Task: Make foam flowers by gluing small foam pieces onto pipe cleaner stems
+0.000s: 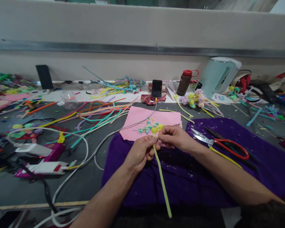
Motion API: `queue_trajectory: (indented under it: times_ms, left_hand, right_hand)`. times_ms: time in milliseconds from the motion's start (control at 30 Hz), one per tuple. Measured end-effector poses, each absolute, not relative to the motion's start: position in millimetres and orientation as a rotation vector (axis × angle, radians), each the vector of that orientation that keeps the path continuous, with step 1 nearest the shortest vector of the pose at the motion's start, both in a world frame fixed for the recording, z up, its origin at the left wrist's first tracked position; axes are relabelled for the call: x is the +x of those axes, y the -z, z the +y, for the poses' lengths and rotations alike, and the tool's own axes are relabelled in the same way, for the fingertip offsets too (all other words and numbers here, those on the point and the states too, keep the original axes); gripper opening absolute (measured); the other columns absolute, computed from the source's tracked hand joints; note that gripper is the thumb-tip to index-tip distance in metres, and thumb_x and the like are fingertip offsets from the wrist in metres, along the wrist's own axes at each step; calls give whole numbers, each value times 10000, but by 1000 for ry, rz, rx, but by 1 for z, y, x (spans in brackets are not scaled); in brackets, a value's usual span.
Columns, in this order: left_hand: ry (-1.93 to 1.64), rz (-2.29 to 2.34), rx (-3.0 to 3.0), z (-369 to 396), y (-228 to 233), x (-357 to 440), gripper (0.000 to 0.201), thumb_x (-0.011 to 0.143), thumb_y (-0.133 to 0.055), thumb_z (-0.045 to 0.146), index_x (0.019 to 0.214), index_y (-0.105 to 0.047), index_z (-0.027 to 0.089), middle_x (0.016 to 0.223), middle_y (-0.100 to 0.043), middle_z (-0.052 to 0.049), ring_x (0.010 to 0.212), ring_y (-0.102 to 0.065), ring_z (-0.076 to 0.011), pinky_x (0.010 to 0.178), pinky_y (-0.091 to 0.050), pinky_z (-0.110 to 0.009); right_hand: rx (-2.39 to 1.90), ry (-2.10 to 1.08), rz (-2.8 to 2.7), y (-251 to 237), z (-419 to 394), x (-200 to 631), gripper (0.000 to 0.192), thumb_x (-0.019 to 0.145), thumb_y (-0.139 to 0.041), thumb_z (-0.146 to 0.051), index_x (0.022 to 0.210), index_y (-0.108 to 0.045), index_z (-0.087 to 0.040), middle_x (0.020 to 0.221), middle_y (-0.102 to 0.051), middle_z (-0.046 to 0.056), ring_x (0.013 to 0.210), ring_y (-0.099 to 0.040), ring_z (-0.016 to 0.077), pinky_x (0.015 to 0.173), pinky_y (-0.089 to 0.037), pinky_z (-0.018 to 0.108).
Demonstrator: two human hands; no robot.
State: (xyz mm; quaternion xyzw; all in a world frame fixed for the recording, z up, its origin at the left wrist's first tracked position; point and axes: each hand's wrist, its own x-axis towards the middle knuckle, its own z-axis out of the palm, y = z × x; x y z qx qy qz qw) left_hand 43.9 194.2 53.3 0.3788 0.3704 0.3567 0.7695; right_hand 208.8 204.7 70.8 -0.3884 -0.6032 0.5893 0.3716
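Both hands, left hand [140, 152] and right hand [175, 137], pinch green pipe cleaner [161, 180] trailing below their grip

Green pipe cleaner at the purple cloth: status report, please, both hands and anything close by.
Left hand and right hand both pinch the green pipe cleaner near its yellow top. Stem hangs down over the purple cloth. Red-handled scissors lie just right, apart.

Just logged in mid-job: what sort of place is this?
Likely a craft workbench: loose pipe cleaners across the table, a glue gun, scissors, and both hands twisting a green pipe cleaner stem.
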Motion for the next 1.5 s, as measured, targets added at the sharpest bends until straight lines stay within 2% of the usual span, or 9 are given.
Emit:
queue_trajectory:
  times_ms: [200,400,733,833,933,1100,1233,1367,1500]
  left_hand:
    - [-752,729,761,194,-53,42,245,767,-580,289,610,-565,102,417,-428,57,305,-300,3,309,-202,-120]
    - [-778,743,756,193,-54,43,237,762,-591,282,610,-560,102,419,-445,52,307,-307,2,308,-207,-121]
    - [-800,704,777,192,-55,43,219,761,-600,282,649,-574,96,508,-511,31,326,-316,8,307,-207,-120]
    - [-801,751,768,193,-54,43,246,748,-609,299,615,-569,96,461,-464,44,323,-302,9,306,-196,-117]
    - [-812,774,739,195,-54,42,261,744,-610,315,602,-568,100,407,-396,62,325,-291,6,308,-192,-107]
    - [-857,802,703,194,-59,40,225,712,-643,291,615,-559,107,464,-471,50,329,-300,14,304,-208,-101]
    - [-867,811,708,193,-64,40,219,708,-644,286,612,-554,111,443,-466,53,322,-307,11,302,-213,-100]
    - [-875,818,729,193,-66,39,239,710,-640,295,590,-553,107,408,-415,65,316,-297,10,301,-210,-98]
    - [-928,792,737,195,-65,36,214,715,-637,283,618,-568,104,485,-490,46,330,-307,16,301,-216,-96]
  right_hand:
    - [-881,-1753,-1413,-65,210,213,141,745,-625,-259,787,-598,-127,637,-614,-14,428,-522,39,347,-343,110]
    - [-840,-1863,-1230,-61,213,213,125,706,-658,-218,703,-582,-120,522,-582,-33,364,-489,34,314,-313,99]
    - [-720,-1960,-1236,-59,213,212,144,736,-628,-257,753,-601,-117,622,-616,-6,380,-502,36,313,-286,115]
    - [-899,-1734,-1412,-75,214,223,199,782,-569,-325,808,-605,-131,681,-635,9,425,-541,57,335,-314,134]
    - [-1179,-1314,-1615,-91,216,243,265,818,-497,-377,821,-605,-135,671,-630,13,452,-546,70,375,-330,156]
    - [-1673,-589,-2165,-91,211,262,378,798,-484,-466,629,-614,-153,544,-604,29,485,-538,116,463,-334,215]
    - [-1984,-159,-2443,-78,203,247,481,709,-502,-616,729,-661,-162,665,-663,96,611,-609,219,508,-364,269]
    - [-2071,-50,-2529,-75,199,235,443,709,-536,-541,840,-668,-139,797,-680,153,714,-637,290,562,-415,323]
    - [-2078,-48,-2524,-75,197,237,329,721,-552,-404,851,-663,-123,828,-678,172,750,-639,305,587,-422,340]
